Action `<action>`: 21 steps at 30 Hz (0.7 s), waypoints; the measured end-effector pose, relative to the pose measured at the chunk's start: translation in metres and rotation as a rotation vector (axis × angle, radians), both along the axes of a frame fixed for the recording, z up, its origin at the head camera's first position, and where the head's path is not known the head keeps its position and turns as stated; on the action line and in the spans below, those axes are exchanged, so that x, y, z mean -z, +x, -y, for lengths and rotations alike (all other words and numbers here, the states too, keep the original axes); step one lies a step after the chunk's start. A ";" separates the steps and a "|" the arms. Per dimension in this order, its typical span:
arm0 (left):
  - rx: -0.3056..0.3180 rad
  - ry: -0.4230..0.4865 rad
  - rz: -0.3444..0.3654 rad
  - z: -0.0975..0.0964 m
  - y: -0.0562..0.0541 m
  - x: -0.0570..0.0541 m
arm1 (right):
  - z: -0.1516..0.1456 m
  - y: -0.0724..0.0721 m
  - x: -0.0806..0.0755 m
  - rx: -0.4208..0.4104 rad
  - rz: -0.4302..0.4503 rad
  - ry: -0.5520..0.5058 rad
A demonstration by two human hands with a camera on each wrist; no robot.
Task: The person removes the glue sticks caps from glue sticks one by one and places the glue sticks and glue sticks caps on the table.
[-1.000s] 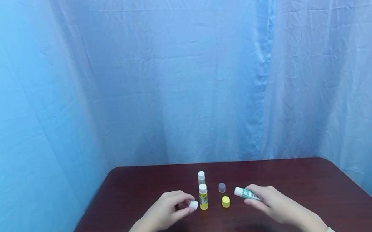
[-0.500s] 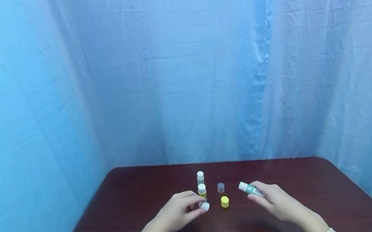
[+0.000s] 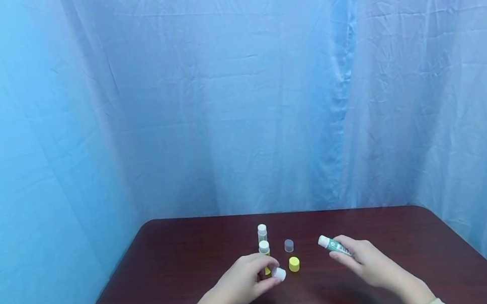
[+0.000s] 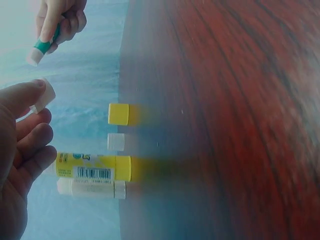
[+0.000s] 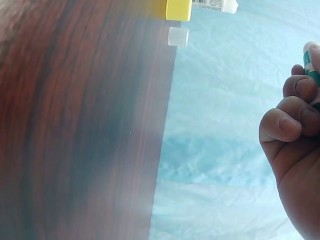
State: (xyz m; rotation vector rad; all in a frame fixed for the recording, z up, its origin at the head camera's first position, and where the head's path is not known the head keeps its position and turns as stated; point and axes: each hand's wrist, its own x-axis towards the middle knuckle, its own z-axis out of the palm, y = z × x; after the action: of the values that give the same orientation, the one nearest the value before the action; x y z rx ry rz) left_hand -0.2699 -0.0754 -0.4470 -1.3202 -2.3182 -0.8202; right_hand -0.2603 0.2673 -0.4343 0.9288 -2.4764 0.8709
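Between thumb and fingertips, my left hand (image 3: 246, 281) pinches a white cap (image 3: 278, 273) above the table. My right hand (image 3: 371, 262) grips a green glue stick (image 3: 336, 245), tilted, its white end pointing up and left toward the other hand. Behind the left fingers stands a yellow glue stick (image 4: 92, 167) without its cap, partly hidden in the head view. A clear glue stick (image 3: 262, 236) with a white top stands upright just behind it. To their right, a yellow cap (image 3: 294, 264) and a translucent cap (image 3: 289, 246) rest on the table.
The dark red-brown wooden table (image 3: 191, 249) reaches to a blue curtain (image 3: 240, 122) hung along its back and sides. Both caps on the tabletop lie between the two hands.
My left hand has moved right with the white cap, passing in front of the yellow glue stick. The right hand has shifted slightly right with the green glue stick.
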 end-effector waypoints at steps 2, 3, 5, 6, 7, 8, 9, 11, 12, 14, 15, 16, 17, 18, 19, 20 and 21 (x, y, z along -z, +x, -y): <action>-0.005 -0.003 -0.003 -0.003 0.001 0.000 | -0.002 0.000 0.001 -0.001 -0.010 -0.005; -0.006 -0.004 -0.008 -0.005 0.001 0.000 | -0.003 -0.001 0.001 0.002 -0.011 -0.008; -0.012 -0.004 -0.024 -0.008 0.002 0.000 | -0.005 -0.001 0.002 0.007 -0.018 -0.008; -0.013 -0.003 -0.036 -0.010 0.003 0.001 | -0.006 -0.002 0.003 0.011 -0.018 -0.008; -0.015 -0.002 -0.048 -0.012 0.003 0.001 | -0.006 -0.002 0.003 0.017 -0.016 -0.009; -0.020 -0.004 -0.058 -0.014 0.004 0.002 | -0.008 -0.002 0.004 0.025 -0.016 -0.007; -0.024 -0.005 -0.070 -0.016 0.004 0.003 | -0.009 -0.002 0.005 0.030 -0.016 -0.003; -0.035 -0.010 -0.087 -0.019 0.005 0.003 | -0.011 -0.002 0.006 0.040 -0.015 -0.003; -0.042 -0.015 -0.091 -0.021 0.005 0.004 | -0.012 -0.002 0.006 0.044 -0.018 -0.003; -0.056 -0.026 -0.090 -0.024 0.005 0.004 | -0.014 -0.002 0.006 0.047 -0.025 -0.007; -0.063 -0.032 -0.087 -0.026 0.005 0.004 | -0.014 -0.002 0.006 0.046 -0.027 -0.009; -0.070 -0.039 -0.085 -0.027 0.006 0.004 | -0.015 -0.002 0.006 0.045 -0.028 -0.013; -0.076 -0.046 -0.082 -0.029 0.006 0.003 | -0.016 -0.002 0.006 0.045 -0.029 -0.016; -0.082 -0.054 -0.080 -0.030 0.006 0.003 | -0.016 -0.002 0.006 0.046 -0.029 -0.018; -0.086 -0.059 -0.077 -0.031 0.006 0.003 | -0.017 -0.002 0.006 0.048 -0.028 -0.019; -0.092 -0.066 -0.079 -0.032 0.006 0.002 | -0.018 -0.002 0.006 0.051 -0.028 -0.018; -0.098 -0.073 -0.080 -0.033 0.007 0.002 | -0.018 -0.002 0.006 0.054 -0.029 -0.017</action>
State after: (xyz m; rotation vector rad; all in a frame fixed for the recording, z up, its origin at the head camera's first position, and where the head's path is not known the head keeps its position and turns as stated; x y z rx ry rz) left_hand -0.2633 -0.0427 -0.4492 -1.2347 -2.3487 -0.6459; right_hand -0.2628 0.2856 -0.4404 0.8589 -2.4541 0.8528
